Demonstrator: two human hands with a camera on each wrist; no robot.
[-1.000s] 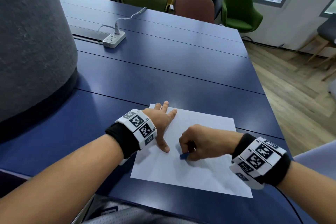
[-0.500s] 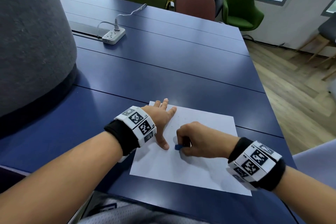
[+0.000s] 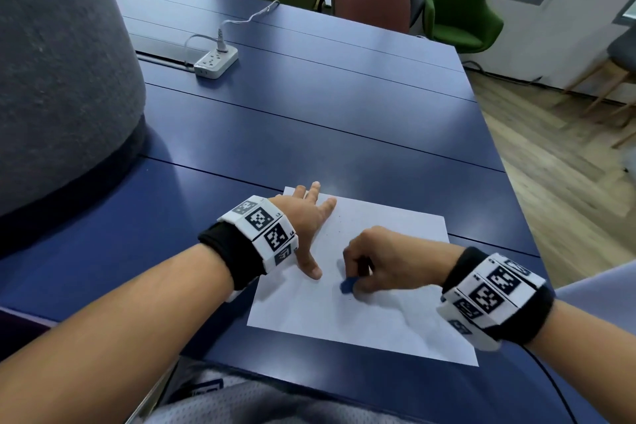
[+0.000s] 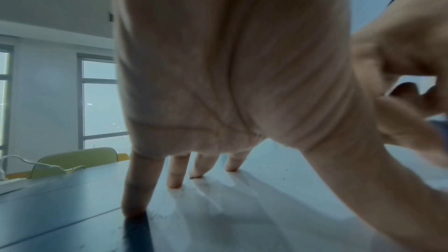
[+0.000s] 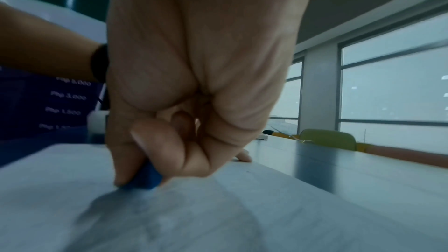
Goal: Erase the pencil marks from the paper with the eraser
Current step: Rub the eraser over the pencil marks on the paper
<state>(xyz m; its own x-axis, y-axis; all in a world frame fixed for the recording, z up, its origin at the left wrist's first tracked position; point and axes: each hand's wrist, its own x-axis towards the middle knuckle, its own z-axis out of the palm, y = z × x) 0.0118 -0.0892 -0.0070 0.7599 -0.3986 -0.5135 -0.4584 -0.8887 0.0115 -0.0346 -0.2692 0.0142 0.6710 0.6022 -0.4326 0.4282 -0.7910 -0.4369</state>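
Dark blue panels make up the long surface (image 3: 344, 134), with green, yellow and maroon chairs along its far edge and windows behind them. Toward the far left corner lies a white power strip (image 3: 216, 62) with a cable plugged in, and a large grey upholstered shape (image 3: 58, 72) rises at the left edge. Near the front edge lies a white sheet of paper (image 3: 395, 320), flecked with dark eraser crumbs. The left hand (image 3: 306, 220) presses the paper's far left corner, fingers (image 4: 175, 171) straight and spread, thumb stretched toward the middle of the sheet. Just right of that thumb, the right hand (image 3: 382, 262) is curled round a small blue eraser (image 3: 347, 286), pinching it between thumb and fingertips, with its tip touching the paper. The pencil marks themselves are too faint to make out.
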